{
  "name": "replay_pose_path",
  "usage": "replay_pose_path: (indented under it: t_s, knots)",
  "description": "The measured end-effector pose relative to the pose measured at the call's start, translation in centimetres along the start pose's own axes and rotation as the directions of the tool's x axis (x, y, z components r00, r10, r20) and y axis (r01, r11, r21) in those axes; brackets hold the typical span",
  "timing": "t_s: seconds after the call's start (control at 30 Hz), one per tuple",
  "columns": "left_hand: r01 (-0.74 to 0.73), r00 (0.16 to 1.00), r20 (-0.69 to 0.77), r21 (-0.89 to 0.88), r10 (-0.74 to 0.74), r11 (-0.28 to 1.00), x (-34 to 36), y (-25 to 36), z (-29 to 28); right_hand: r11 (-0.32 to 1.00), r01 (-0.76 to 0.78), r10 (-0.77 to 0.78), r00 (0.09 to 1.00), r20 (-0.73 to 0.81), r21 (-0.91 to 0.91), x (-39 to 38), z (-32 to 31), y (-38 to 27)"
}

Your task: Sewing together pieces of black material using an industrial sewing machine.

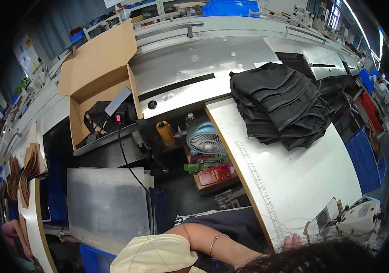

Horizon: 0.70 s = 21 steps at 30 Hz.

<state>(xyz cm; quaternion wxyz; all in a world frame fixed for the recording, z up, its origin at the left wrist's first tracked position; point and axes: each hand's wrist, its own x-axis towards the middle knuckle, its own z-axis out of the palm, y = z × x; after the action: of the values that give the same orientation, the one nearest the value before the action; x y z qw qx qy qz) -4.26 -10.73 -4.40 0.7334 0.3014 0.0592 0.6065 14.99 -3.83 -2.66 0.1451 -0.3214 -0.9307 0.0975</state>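
My left forearm [221, 245], with a bracelet at the wrist, reaches rightward from a cream sleeve [151, 252]; my left hand is mostly hidden by dark hair. A few fingertips [293, 242] show at the white tabletop [294, 173] beside a cream sewing machine [358, 216]; I cannot tell which hand they belong to or what, if anything, they hold. A ruler scale [253, 182] runs along the tabletop's left side. A pile of black fabric pieces [281, 100] lies at its back. My right hand cannot be clearly made out.
An open cardboard box [94, 50] holds black items and cords. Below are a blue fan [205, 139], a yellow bottle [165, 132] and a red package [215, 175]. Clear sheets [105, 204] stand left. Blue bins [362, 159] are right. Another person's arm [15, 234] shows far left.
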Motion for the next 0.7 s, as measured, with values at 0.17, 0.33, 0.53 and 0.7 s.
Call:
replay_pose_path:
  t_s: [0.17, 0.33, 0.53, 0.7]
  knots:
    - [0.035, 0.999, 0.011, -0.044, -0.034, 0.998, -0.1, -0.6, -0.1, 0.997, -0.037, 0.04, 0.999, -0.034, 0.073, -0.5, 0.5, 0.1]
    - [0.065, 0.998, 0.023, -0.086, -0.063, 0.994, 0.6, -1.2, 0.4, 0.987, -0.067, 0.077, 0.995, -0.065, 0.145, -1.2, 0.7, 0.3]
    - [0.148, 0.97, 0.162, 0.2, -0.181, 0.969, 1.2, 4.5, 1.1, 0.969, -0.14, 0.167, 0.978, -0.122, 0.202, -2.7, 0.1, 0.9]
    - [0.127, 0.393, -0.78, 0.57, 0.486, 0.812, -4.3, 3.9, -11.1, 0.922, 0.138, 0.027, 0.909, -0.416, 0.362, -1.2, -2.4, -2.9]
